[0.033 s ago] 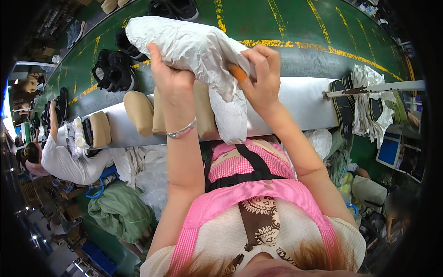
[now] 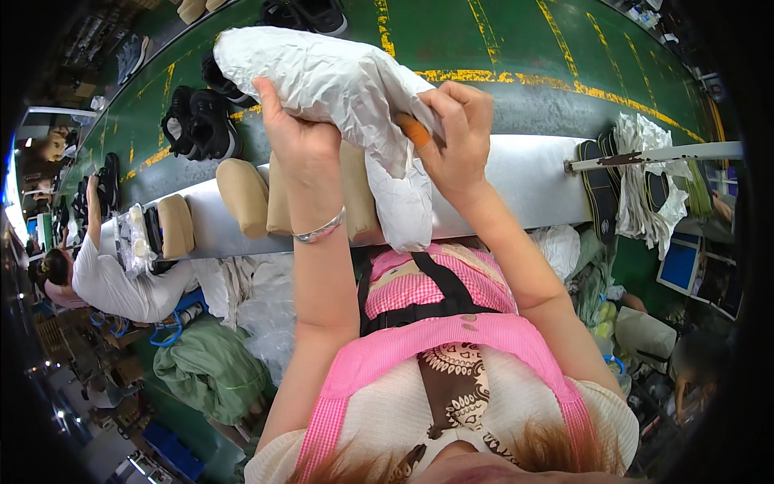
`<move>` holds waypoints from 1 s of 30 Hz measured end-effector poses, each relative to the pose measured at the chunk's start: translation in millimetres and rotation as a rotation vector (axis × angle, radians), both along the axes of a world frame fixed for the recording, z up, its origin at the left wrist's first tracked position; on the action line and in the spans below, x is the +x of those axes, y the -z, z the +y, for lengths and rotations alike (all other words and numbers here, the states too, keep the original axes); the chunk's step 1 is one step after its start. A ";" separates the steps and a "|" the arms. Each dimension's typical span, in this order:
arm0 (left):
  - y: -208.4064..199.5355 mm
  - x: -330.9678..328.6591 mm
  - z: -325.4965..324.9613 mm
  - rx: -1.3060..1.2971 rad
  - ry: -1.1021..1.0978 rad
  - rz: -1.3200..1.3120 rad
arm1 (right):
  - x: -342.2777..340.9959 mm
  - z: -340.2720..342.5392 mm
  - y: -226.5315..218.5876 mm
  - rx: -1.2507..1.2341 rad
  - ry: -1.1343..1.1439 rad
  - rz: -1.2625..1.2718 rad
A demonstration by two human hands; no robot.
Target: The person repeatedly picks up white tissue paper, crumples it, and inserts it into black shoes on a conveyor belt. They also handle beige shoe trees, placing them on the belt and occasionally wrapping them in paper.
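A long bundle in crumpled white paper [image 2: 310, 68] is held up above the metal bench. My left hand [image 2: 302, 141] grips it from below, thumb pressed along its near side. At its right end, my right hand [image 2: 459, 137] pinches the paper's edge between thumb and fingers; an orange cover [image 2: 413, 129] sits on a digit. The paper hides whatever is inside. Another white paper piece [image 2: 401, 214] shows below the bundle, over the bench edge; I cannot tell whether they join. Tan rounded blocks [image 2: 242, 198] stand on the bench left of and behind my left wrist.
The metal bench [image 2: 516, 173] runs across in front of me. At its right lie dark insoles [image 2: 595, 189] and stacked white paper [image 2: 641, 173] beside a metal bar [image 2: 661, 155]. Black shoes [image 2: 214, 125] stand beyond the bench. A person in white [image 2: 129, 278] works at left.
Both hands and the bundle have shifted very slightly; the bundle's left end sits a little farther left. The grip is the same.
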State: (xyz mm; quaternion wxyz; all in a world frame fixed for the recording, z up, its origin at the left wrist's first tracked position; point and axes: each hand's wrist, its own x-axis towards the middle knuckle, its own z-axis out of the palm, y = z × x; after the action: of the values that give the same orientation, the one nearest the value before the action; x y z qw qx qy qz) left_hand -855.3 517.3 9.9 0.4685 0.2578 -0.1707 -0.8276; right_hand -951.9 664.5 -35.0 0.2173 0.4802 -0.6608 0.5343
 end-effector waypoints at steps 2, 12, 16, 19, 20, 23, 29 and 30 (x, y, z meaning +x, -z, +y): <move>-8.1 -2.1 7.9 -0.095 -0.081 -0.026 | 9.1 4.7 -7.0 0.047 0.027 0.039; -18.3 6.1 35.5 -0.445 0.080 0.050 | 12.1 10.9 -20.1 -0.299 -0.839 -1.761; -5.5 11.3 44.8 -0.555 0.257 -0.009 | 4.7 12.3 -25.7 -0.281 -0.923 -1.951; 7.8 6.5 52.2 -0.511 0.334 -0.020 | 11.0 7.9 -35.7 -0.295 -0.785 -1.800; 5.7 2.8 53.8 -0.463 0.334 0.009 | 9.4 8.4 -30.0 -0.331 -0.798 -1.813; 6.0 -6.9 57.0 -0.405 0.342 -0.036 | 4.4 12.1 -28.0 -0.373 -0.786 -1.733; 42.9 -12.3 81.5 -0.184 0.569 -0.272 | -30.1 11.0 -12.7 -0.498 -0.746 -1.703; 31.4 -24.5 102.9 -0.010 0.325 -0.149 | -24.5 7.1 -7.1 -0.479 -0.677 -1.657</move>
State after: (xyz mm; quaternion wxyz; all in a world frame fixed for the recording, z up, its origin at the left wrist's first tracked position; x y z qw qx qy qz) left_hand -879.8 620.2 -21.6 0.3159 0.2852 -0.2487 -0.8701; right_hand -976.4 671.6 -27.9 -0.3985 0.0545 -0.3016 0.8644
